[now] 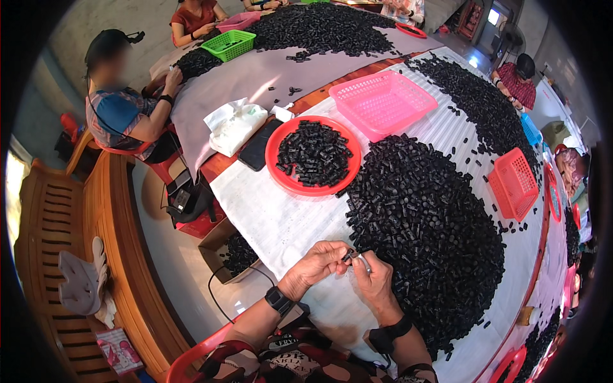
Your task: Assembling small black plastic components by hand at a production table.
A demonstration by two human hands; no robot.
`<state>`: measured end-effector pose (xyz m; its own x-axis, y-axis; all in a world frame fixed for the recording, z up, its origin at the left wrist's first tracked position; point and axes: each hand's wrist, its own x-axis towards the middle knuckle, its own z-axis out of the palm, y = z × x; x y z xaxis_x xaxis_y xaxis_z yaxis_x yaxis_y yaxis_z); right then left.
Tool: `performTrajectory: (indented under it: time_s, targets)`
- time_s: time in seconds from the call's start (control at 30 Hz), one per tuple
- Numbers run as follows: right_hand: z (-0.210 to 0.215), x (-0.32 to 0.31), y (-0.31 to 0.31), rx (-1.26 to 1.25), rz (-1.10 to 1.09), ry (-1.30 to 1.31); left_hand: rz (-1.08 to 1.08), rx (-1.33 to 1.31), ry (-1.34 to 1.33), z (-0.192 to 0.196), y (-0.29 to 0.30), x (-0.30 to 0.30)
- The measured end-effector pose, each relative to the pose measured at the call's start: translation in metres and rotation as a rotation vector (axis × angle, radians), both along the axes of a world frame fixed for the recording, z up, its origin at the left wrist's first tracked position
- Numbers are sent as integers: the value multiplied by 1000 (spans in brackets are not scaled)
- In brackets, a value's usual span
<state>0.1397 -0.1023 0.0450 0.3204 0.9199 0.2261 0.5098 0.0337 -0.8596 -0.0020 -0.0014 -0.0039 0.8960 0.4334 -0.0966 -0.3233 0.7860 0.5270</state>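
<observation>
My left hand (319, 262) pinches a small black plastic piece (348, 255) between thumb and fingertips. My right hand (377, 281) is closed on a slim, pale tool (364, 262), its tip right at the piece; its exact kind is too small to tell. Both hands meet above the white-covered table, at the near left edge of a big heap of black plastic pieces (421, 230). Beyond them, a round red tray (274, 167) holds more of the same short, tube-like pieces.
Past the red tray lie a pink basket (383, 105), a dark phone (257, 148) and a white tissue pack (235, 126). A red basket (514, 184) stands at right. Below the table's left edge is a cardboard box (214, 255) with black pieces. Several people work around the tables.
</observation>
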Motion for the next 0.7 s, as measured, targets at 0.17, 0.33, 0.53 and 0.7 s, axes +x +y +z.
performTrajectory:
  time_s: [0.17, 0.33, 0.53, 0.7]
  targets:
    - [1, -1, 1, 20, -4, -12, -5, -11, -6, 0, 1, 0]
    - [2, -2, 1, 15, -3, -13, 4, -6, 16, 4, -1, 1]
    - [2, -1, 0, -14, 10, -30, 0, 24, 41, 3, 0, 2]
    - [1, -2, 1, -29, 22, -21, 0, 36, 49, 4, 0, 4]
